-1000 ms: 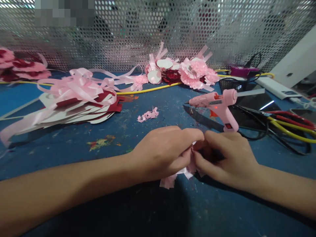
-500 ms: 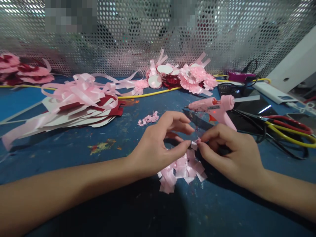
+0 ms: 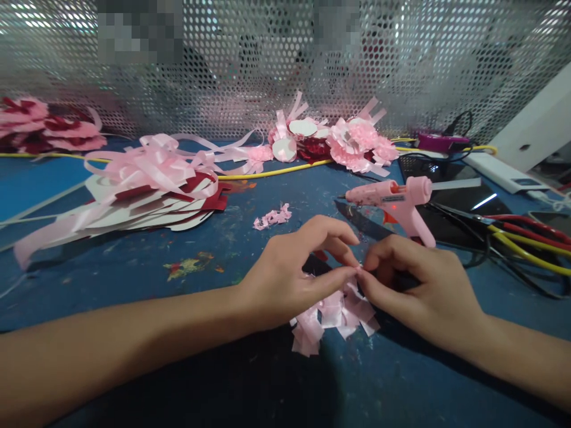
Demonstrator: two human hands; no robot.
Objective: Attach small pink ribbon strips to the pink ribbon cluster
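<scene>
Both hands have closed in since half a second ago: left hand [image 3: 289, 279] and right hand [image 3: 419, 285] meet fingertip to fingertip, pinching one loop of the pink ribbon flower [image 3: 332, 315], which lies on the blue counter [image 3: 134, 285] directly beneath them, near its front edge, equally close to both. Behind, the pink glue gun [image 3: 395, 199] points left; no containers in reach

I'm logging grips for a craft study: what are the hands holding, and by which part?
Both hands, left hand and right hand, pinch the pink ribbon flower at its top edge with their fingertips.
</scene>
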